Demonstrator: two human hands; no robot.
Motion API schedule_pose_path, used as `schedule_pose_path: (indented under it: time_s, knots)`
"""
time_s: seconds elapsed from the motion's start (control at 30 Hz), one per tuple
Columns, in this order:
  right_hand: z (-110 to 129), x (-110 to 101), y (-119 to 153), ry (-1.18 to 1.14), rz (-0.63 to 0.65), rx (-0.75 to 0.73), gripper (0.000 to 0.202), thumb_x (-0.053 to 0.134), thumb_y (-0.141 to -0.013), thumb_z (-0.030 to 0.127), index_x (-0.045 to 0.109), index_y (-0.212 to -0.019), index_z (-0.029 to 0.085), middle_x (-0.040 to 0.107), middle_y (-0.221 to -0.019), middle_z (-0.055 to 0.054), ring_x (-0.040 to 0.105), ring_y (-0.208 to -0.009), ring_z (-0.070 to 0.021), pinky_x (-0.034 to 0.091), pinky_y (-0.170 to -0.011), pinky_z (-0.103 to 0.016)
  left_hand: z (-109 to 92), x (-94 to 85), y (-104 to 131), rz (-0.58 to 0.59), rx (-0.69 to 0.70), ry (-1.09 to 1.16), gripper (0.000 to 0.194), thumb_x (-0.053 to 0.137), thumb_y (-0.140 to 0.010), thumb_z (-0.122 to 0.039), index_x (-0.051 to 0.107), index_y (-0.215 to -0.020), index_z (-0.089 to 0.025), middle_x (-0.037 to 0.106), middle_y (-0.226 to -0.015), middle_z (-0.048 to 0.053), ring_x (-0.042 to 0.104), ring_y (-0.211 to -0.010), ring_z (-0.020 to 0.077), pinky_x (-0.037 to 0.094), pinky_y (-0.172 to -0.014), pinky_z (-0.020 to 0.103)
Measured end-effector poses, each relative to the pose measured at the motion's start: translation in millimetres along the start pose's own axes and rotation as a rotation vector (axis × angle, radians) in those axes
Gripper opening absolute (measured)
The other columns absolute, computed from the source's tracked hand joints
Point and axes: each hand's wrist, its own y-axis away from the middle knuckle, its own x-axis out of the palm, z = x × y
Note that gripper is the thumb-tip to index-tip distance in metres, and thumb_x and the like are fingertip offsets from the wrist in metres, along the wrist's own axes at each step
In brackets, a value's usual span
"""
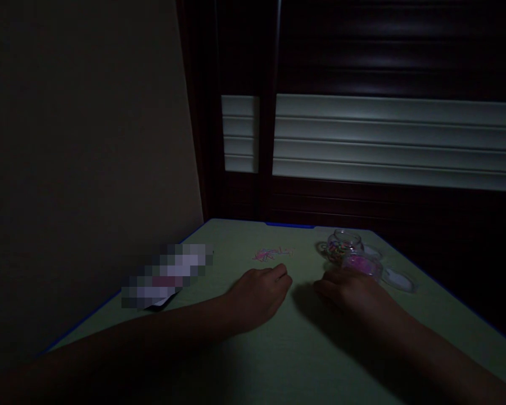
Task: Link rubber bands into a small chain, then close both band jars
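In dim light, my left hand (259, 298) is over the middle of the pale green table (278, 365), its fingers curled together; anything between them is too small to make out. Just beyond it lies a small loose pile of thin pink and pale strands (272, 253). My right hand (348, 287) is to the right, fingers bent and close together, their tips in shadow. It is nearest to a clear round container with pink contents (362, 265). Behind that stands a clear jar (344, 243) holding small multicoloured pieces.
A clear round lid (398, 279) lies at the right, and another pale disc shows behind the containers. At the left edge is a pixelated flat object (172, 275). A wall and dark wooden panels with light slats (396, 140) border the table.
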Motion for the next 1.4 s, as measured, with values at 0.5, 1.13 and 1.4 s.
schedule_pose_path:
  time_s: [0.5, 1.13, 1.4]
  knots:
    - [-2, -6, 0, -0.092, 0.052, -0.013, 0.014, 0.05, -0.08, 0.009, 0.061, -0.075, 0.017, 0.061, -0.07, -0.003, 0.052, -0.061, -0.0108, 0.031, -0.057, -0.023, 40, 9.8, 3, -0.027, -0.314, 0.043, 0.024, 0.029, -0.092, -0.02, 0.053, -0.095, -0.016, 0.057, -0.092, 0.005, 0.058, -0.076, 0.0155, 0.044, -0.067, 0.027]
    - [-5, 1, 2, -0.091, -0.018, -0.042, 0.017, 0.047, -0.08, 0.01, 0.062, -0.078, 0.018, 0.06, -0.069, -0.002, 0.053, -0.062, -0.0118, 0.032, -0.058, -0.024, 59, 29.2, 0, 0.015, -0.495, -0.001, 0.029, 0.03, -0.091, -0.016, 0.05, -0.112, -0.018, 0.057, -0.1, 0.008, 0.059, -0.086, 0.0184, 0.044, -0.073, 0.03]
    - [-5, 2, 1, -0.077, 0.019, -0.026, 0.018, 0.048, -0.079, 0.008, 0.062, -0.079, 0.018, 0.061, -0.071, -0.002, 0.054, -0.065, -0.0126, 0.033, -0.059, -0.024, 60, 29.5, 0, 0.066, -0.476, -0.041, 0.028, 0.03, -0.092, -0.02, 0.055, -0.105, -0.019, 0.054, -0.097, 0.007, 0.058, -0.076, 0.0168, 0.042, -0.064, 0.028]
